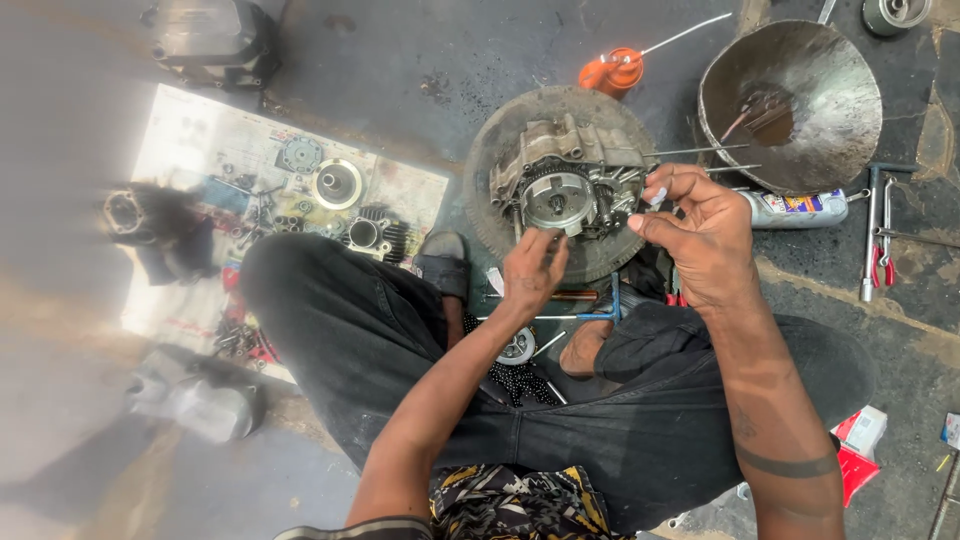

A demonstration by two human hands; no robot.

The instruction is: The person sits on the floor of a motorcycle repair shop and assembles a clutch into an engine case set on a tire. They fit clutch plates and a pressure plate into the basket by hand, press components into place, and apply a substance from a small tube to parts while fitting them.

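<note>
On the far left, well away from both sets of fingers, a sheet of paper (190, 140) lies on the dark floor (400, 60). Small metal parts sit on it, such as a shiny round cup (338, 183) and a finned cylinder (372, 233). A grey metal cover (195, 400) lies below the paper.

The person sits on the floor in black trousers (350, 330). The left hand (530, 270) reaches up to the bottom edge of the engine block (565, 180). Its fingers (548, 243) are curled and close together, with the tips right at the round silver part (556, 198). I cannot tell if they pinch anything.

The engine block rests on an old tire (600, 110), just above the left fingers and just left of the right fingers. Long thin rods (700, 152) stick out of it to the right.

Below the left fingers, a blue T-shaped tool (600, 315) lies across the lap.

The right hand (700, 235) is held up beside the engine. Its fingers (662, 192) are bent, and the tips pinch something small and pale that is too tiny to name.

Up past the right fingers sits an orange funnel (612, 72). To their right are a big metal bowl (830, 90), a white bottle (800, 208), and a grey wrench (872, 230).
</note>
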